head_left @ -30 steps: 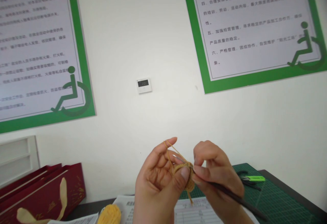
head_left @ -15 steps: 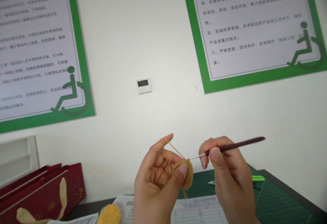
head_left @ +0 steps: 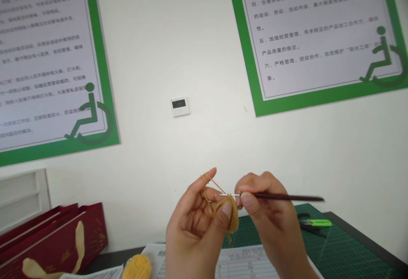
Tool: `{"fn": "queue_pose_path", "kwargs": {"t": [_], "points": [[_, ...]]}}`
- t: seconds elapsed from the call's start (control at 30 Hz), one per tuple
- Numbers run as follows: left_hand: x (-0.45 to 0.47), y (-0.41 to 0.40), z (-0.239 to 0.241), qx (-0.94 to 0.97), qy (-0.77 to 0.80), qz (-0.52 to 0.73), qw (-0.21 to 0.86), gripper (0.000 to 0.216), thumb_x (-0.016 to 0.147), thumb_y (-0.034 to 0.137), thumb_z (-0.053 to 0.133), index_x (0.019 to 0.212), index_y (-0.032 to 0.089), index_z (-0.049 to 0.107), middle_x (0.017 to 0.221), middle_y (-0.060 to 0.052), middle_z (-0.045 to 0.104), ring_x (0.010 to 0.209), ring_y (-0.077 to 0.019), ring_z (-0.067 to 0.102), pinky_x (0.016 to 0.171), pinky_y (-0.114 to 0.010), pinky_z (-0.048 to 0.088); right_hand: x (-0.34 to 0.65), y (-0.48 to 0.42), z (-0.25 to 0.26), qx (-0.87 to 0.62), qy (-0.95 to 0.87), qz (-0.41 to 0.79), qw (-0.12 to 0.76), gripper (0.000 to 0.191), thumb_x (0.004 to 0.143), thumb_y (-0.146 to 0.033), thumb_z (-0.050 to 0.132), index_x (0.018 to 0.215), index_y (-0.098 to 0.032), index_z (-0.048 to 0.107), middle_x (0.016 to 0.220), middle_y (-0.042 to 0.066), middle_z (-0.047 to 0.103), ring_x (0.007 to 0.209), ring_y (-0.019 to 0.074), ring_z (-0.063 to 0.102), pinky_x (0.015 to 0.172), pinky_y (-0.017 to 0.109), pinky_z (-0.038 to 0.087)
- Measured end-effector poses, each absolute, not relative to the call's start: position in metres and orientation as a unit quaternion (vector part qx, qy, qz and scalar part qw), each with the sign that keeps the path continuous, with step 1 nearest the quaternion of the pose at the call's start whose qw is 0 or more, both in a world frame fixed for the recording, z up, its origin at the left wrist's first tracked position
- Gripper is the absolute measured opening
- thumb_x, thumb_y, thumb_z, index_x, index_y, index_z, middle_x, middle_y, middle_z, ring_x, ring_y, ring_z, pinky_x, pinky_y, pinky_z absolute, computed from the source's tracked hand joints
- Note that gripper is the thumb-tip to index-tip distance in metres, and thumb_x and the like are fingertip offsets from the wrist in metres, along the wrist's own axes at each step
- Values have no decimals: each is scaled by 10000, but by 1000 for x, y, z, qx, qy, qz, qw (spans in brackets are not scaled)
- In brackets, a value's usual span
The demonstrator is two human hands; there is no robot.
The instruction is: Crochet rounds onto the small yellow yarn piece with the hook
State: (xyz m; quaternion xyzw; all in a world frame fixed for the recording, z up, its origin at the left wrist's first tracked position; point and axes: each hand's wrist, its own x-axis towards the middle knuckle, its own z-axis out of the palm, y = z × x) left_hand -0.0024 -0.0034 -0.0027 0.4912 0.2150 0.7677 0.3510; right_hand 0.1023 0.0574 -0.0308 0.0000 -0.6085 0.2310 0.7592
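Observation:
My left hand pinches a small round piece of tan crochet between thumb and fingers. A strand of tan yarn is looped round the raised index finger and runs down to the top edge of the piece. In my right hand is a crochet hook with a dark handle, held nearly level. Its metal shaft passes through the piece's top edge, and the tip shows on the left side, near the left fingers. A short yarn tail hangs below the piece.
A yellow yarn ball and printed sheets lie on the table. On the green cutting mat at right are a bright green cutter and a black-handled tool. Dark red gift bags stand at left, before the wall.
My right hand has moved left, pushing the hook through the edge of the crochet piece. The handle has swung from tilted upward to nearly level. The left hand has barely moved.

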Motion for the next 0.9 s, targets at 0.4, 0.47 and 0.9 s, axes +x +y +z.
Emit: {"fn": "queue_pose_path", "kwargs": {"t": [0.4, 0.47, 0.9], "points": [[-21, -8, 3, 440, 198, 645, 592, 570, 663, 120, 917, 1216, 166, 789, 765, -33, 674, 725, -139, 658, 733, -239, 534, 91, 52, -31, 69, -571, 118, 809, 104, 995, -223, 580, 1042, -247, 669, 733, 15, 617, 679, 178, 612, 574, 328, 528], [-22, -8, 3, 451, 196, 648, 581, 556, 667, 97, 904, 1207, 176, 794, 763, -34, 669, 728, -143, 658, 724, -235, 530, 89, 50, -31, 80, -544, 205, 810, 88, 1019, -268, 546, 1011, -251, 633, 720, 7, 607, 679, 175, 613, 579, 313, 525], [-12, -5, 0, 503, 216, 724, 419, 356, 710, 142, 896, 1051, 227, 840, 727, -22, 662, 633, -120, 581, 570, -217, 455, 93, 48, -24, 48, -538, 409, 735, 177, 1018, -374, 556, 921, -245, 629, 840, 13, 650, 787, 147, 638, 736, 277, 555]]}}
